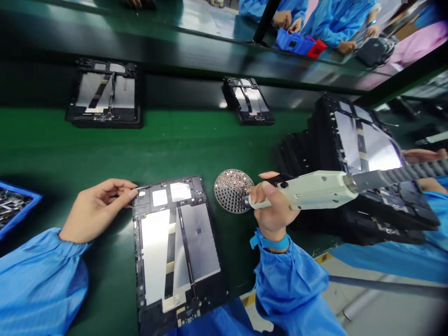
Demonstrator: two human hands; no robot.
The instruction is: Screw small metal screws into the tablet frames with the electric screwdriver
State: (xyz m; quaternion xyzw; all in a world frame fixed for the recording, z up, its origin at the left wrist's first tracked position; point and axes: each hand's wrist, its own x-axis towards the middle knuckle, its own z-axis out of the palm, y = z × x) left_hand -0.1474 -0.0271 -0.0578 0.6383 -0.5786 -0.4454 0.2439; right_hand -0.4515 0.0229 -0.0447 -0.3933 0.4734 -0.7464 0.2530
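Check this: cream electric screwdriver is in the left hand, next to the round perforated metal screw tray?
Wrong hand: the head view shows the cream electric screwdriver in the right hand, not the left, next to the round perforated metal screw tray.

Bright green surface (70, 149), blue gown sleeves (42, 284), a black tablet frame (178, 247) banded with silver panels, a cream electric screwdriver (311, 190), and a dark perforated disc (234, 198) speckled silver.

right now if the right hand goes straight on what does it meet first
Likely the round perforated screw tray at the tip of the electric screwdriver in the right hand; depth is unclear.
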